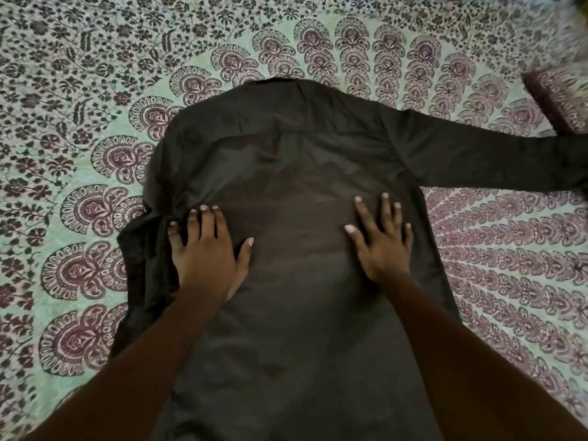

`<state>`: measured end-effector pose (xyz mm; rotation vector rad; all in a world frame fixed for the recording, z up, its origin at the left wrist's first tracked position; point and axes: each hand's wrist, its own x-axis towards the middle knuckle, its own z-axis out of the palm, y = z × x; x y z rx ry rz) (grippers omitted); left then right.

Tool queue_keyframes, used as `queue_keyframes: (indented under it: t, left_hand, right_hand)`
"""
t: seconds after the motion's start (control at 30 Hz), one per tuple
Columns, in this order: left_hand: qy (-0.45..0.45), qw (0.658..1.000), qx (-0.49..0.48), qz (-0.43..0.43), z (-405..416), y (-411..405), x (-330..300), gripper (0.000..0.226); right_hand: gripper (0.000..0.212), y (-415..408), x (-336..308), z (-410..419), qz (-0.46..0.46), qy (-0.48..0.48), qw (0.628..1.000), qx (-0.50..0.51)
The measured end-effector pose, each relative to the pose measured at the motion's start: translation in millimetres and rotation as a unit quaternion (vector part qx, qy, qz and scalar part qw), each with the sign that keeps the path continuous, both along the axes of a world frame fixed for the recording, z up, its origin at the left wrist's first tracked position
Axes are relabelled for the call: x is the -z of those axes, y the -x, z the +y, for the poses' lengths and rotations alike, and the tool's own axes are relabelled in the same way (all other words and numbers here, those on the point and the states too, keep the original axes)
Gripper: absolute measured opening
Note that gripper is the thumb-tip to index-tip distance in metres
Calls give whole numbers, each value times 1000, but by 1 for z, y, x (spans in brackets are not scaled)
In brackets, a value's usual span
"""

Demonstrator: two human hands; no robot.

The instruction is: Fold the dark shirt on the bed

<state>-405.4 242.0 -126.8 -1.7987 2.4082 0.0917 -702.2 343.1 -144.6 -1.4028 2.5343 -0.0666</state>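
Note:
The dark shirt (286, 160) lies spread flat with its back up on the patterned bed cover, collar at the far end. Its right sleeve (496, 157) stretches out to the right edge of the view. The left sleeve (140, 268) is bunched along the shirt's left side. My left hand (206, 249) rests flat on the shirt's left part, fingers spread, fingertips at the crumpled seam near the sleeve. My right hand (381, 237) presses flat on the shirt's right part, fingers spread. Neither hand holds any cloth.
The bed cover (79, 106), pale green with maroon floral print, fills the view around the shirt. A patterned cushion or folded cloth (560, 97) lies at the far right edge, just beyond the outstretched sleeve.

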Motion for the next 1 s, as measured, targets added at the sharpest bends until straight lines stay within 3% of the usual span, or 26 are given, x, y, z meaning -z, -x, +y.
queue_keyframes:
  t: [0.07, 0.13, 0.23, 0.3, 0.37, 0.6, 0.67, 0.77, 0.87, 0.93, 1.0]
  left_hand:
    - [-1, 1000, -26, -6, -4, 13, -4, 82]
    - [2, 999, -40, -1, -11, 25, -6, 78]
    - [16, 999, -19, 32, -26, 41, -1, 69]
    - [23, 996, 16, 79, -38, 49, 6, 66]
    - [21, 992, 38, 119, -49, 57, 14, 67]
    - [34, 992, 26, 120, -52, 63, 26, 69]
    - [36, 993, 23, 110, -53, 64, 25, 69]
    - [34, 994, 23, 101, -55, 65, 26, 69]
    - [31, 995, 20, 98, -56, 65, 29, 70]
    - [35, 995, 19, 96, -56, 64, 31, 70]
    - [41, 994, 23, 94, -56, 64, 32, 70]
  right_hand:
    - [71, 14, -6, -5, -32, -11, 996, 77]
    - [72, 12, -11, -18, -32, 5, 996, 83]
    - [71, -8, -14, -41, 4, 38, 993, -110]
    - [69, -19, -13, -54, -4, 18, 963, -270]
    - [67, -12, -6, -62, -7, -5, 943, -332]
    - [69, 56, -2, -81, 44, -18, 991, -127]
    - [75, 58, -8, -93, 66, -14, 992, -109]
    - [79, 45, -14, -111, 63, 23, 972, -226]
    - [72, 41, -5, -125, 48, 2, 913, -405]
    - [69, 55, 4, -136, 61, 2, 911, -408]
    - [72, 75, 7, -151, 70, 9, 945, -320]
